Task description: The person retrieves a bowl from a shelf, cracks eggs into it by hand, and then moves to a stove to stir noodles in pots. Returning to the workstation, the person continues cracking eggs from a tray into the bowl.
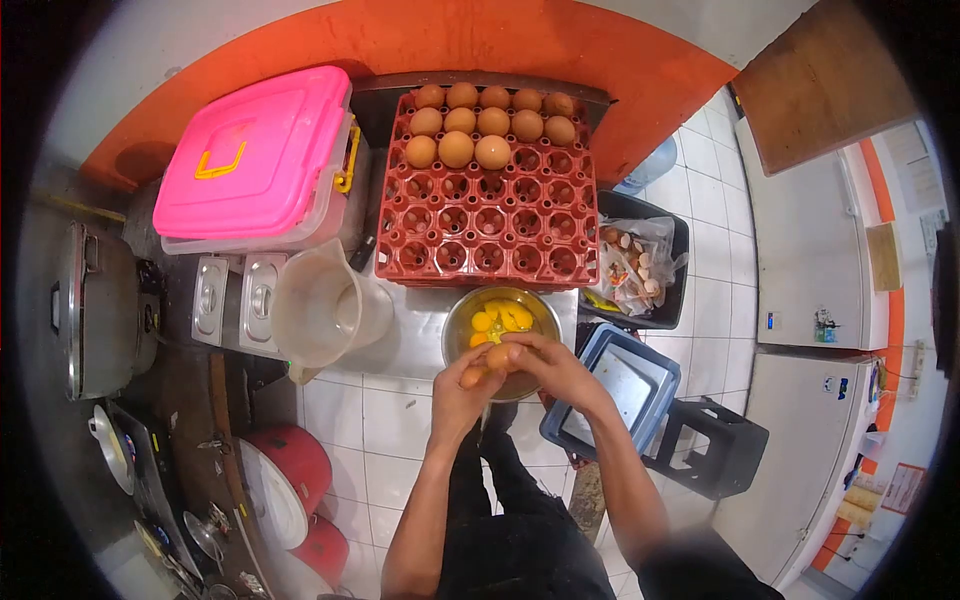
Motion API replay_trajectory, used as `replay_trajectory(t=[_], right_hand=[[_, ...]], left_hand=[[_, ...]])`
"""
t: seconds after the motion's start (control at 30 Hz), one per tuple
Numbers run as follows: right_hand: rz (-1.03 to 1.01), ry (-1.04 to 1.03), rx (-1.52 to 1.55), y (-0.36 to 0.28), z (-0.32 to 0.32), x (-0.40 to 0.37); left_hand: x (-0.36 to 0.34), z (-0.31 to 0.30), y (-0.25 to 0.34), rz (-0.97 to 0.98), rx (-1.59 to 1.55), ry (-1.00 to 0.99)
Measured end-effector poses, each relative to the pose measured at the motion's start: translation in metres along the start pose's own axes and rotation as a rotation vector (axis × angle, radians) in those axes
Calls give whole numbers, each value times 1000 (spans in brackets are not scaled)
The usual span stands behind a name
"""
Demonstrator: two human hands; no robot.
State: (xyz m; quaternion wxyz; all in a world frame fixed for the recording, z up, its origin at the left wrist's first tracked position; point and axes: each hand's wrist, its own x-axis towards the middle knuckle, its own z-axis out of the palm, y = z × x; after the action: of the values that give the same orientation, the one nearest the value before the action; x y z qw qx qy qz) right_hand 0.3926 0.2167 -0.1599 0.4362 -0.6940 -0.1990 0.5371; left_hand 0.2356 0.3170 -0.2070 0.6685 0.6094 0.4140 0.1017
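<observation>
Both hands meet over the near part of a metal bowl that holds several yolks. My left hand has its fingers closed round a brown eggshell piece. In my right hand, the fingers grip another brown shell piece, close beside the first. Some of the shell is covered by my fingers. Beyond the bowl, a stack of red egg trays carries several whole brown eggs in its far rows.
Left of the bowl stands a translucent pitcher, with a pink-lidded box behind it. At right are a dark bin with shells in a plastic bag, a blue-grey tub and a black crate. A pot is far left.
</observation>
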Motion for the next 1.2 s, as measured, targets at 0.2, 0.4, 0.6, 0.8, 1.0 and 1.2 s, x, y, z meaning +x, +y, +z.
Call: replay_trajectory(t=[0.2,0.4,0.6,0.8,1.0,1.2], right_hand=[[-82,8,-101,9,0,1],[-179,70,-9,29,4,7],[-204,262,56,49,14,13],[-136,291,0,42,14,7],[-152,167,-46,41,2,5],[-489,297,-511,39,-10,14]], left_hand=[[2,-1,11,59,123,-10],[3,-5,24,64,330,-47],[3,7,12,128,224,35],[3,11,3,125,234,63],[14,-4,-15,-7,63,-54],[14,-26,31,507,621,17]])
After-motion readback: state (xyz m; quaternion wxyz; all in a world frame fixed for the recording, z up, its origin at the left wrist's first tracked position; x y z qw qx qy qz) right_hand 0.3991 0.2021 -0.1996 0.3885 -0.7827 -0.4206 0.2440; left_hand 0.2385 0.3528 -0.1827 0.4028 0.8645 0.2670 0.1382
